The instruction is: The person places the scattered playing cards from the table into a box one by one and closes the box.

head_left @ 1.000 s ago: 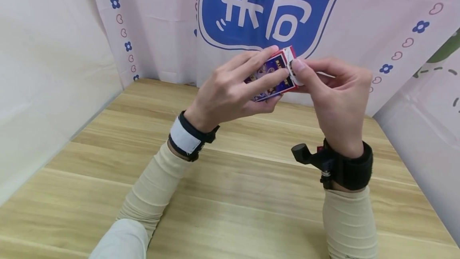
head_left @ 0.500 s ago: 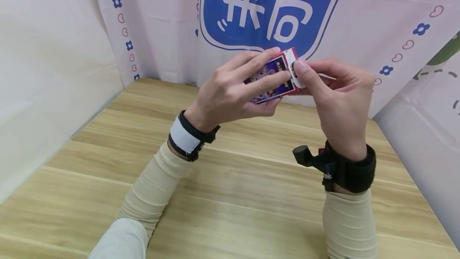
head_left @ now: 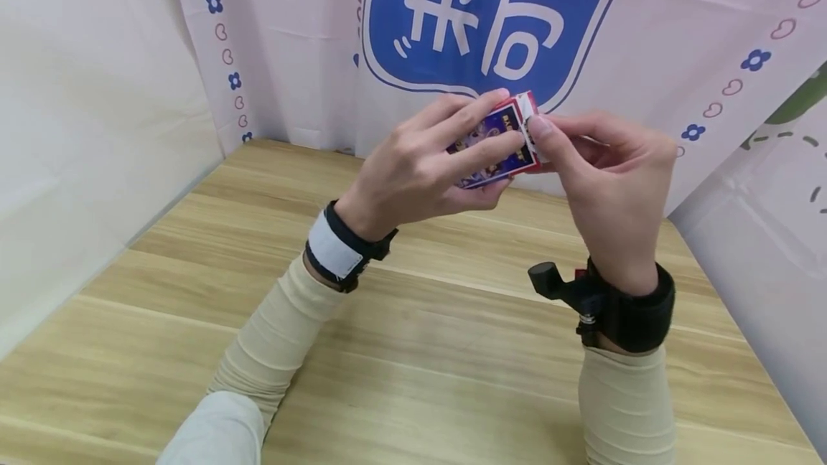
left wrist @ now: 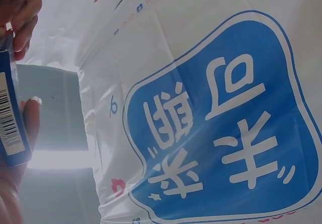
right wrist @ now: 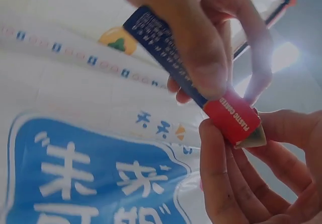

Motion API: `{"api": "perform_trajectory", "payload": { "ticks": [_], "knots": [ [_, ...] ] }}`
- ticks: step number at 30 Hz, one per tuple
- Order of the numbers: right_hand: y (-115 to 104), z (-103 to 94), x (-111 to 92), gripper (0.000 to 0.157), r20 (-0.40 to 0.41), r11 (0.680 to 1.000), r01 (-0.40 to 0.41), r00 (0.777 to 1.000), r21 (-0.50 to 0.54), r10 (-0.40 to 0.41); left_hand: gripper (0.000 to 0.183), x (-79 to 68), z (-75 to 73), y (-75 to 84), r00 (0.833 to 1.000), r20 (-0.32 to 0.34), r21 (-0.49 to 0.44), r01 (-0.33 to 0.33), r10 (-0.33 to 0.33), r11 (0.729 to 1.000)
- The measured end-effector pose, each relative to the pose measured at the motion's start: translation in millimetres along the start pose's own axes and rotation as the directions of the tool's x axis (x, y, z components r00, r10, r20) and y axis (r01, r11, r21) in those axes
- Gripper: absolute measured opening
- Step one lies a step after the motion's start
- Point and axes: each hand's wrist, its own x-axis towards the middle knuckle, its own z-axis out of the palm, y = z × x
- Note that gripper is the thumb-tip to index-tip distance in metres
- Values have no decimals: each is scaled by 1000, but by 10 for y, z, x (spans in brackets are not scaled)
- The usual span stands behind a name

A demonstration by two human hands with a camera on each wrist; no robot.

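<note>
A small playing-card box [head_left: 496, 141], dark blue with a printed face, is held tilted above the table. My left hand [head_left: 420, 160] grips it from the left, fingers spread over the face and thumb below. At its right end my right hand [head_left: 614, 171] pinches the white end flap [head_left: 527, 107] between thumb and fingers. In the right wrist view the red end [right wrist: 233, 117] reads "PLASTIC COATED", and the flap tip sticks out beside the right fingertips [right wrist: 214, 138]. A barcode [left wrist: 9, 116] shows on the blue side in the left wrist view.
The wood-grain table [head_left: 413, 350] lies below both forearms. A white cloth with a blue emblem [head_left: 446, 56] hangs behind the hands, and pale side panels [head_left: 84, 128] stand left and right. Each wrist wears a black strap [head_left: 636, 314] with a camera mount.
Both hands and the box sit slightly lower and farther right in the head view, while the backdrop has also shifted a little. The grip on the box and its flap looks the same.
</note>
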Motion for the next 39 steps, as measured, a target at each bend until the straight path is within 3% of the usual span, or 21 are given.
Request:
{"api": "perform_trajectory", "payload": {
  "ticks": [3, 7, 10, 13, 15, 18, 20, 21, 25, 27, 29, 32, 34, 36, 39],
  "knots": [
    [-18, 80, -28, 17, -4, 990, 44, 999, -130, -45, 49, 13, -5, 30, 998, 6, -49, 70, -70, 996],
    [-33, 180, -74, 23, 35, 960, 105, 994, -261, -99, 60, 20, -46, 86, 981, 35, -108, 192, -190, 975],
    [0, 192, -105, 52, 122, 935, 153, 985, -321, -120, 61, 29, -63, 110, 970, 66, -102, 238, -233, 966],
    [80, 162, -119, 82, 278, 909, 184, 957, -373, -79, 62, 50, -42, 116, 949, 122, -85, 302, -290, 950],
    [139, 152, -100, 99, 389, 908, 167, 921, -385, -4, 64, 74, -26, 128, 900, 188, -94, 416, -394, 905],
    [220, 169, -61, 110, 495, 888, 136, 862, -439, 112, 67, 93, 47, 149, 777, 282, -113, 609, -562, 785],
    [296, 183, -42, 107, 509, 874, 117, 845, -471, 162, 67, 82, 135, 154, 698, 315, -107, 699, -642, 707],
    [339, 189, -39, 105, 506, 865, 110, 844, -489, 178, 67, 65, 187, 152, 672, 327, -108, 725, -665, 680],
    [576, 176, -22, 96, 477, 858, 32, 841, -512, 254, 60, -38, 371, 82, 621, 394, -117, 765, -678, 634],
    [740, 153, 4, 93, 476, 851, -26, 820, -524, 318, 54, -115, 420, -17, 580, 474, -132, 790, -662, 598],
    [953, 126, 2, 92, 495, 831, -65, 776, -552, 390, 47, -219, 435, -150, 536, 553, -106, 805, -638, 583],
    [1320, 91, -81, 96, 575, 803, -70, 661, -592, 481, 39, -429, 385, -353, 479, 644, -46, 802, -596, 595],
    [1571, 69, -171, 101, 629, 795, -63, 575, -603, 523, 36, -579, 325, -472, 471, 672, -14, 779, -571, 626],
    [1783, 47, -252, 104, 664, 794, -72, 505, -604, 551, 35, -690, 249, -570, 467, 688, 8, 761, -556, 649],
    [2008, 27, -301, 106, 673, 783, -108, 449, -612, 588, 34, -769, 134, -712, 451, 695, 56, 743, -560, 668]
  ]
}}
